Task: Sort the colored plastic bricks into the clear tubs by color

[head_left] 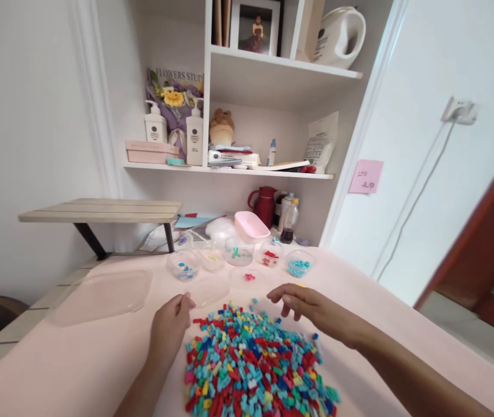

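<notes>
Beyond toy bricks (255,362), "FLOWERS STUD" wrapping (180,119)

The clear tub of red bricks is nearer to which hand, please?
Right. The right hand is on the person's side of the tub, slightly rightward; the left hand is farther off, leftward.

The pale pink bench (99,353) is spread at its near middle with a broad heap of small red, turquoise, green, yellow and blue plastic blocks (255,359). A large clear plastic tray or lid (99,298) is laid at left. Farther back, five clear plastic tubs (238,262) are lined up, coloured pieces held inside; behind them a pale pink plastic basin (253,233) is seen.
</notes>
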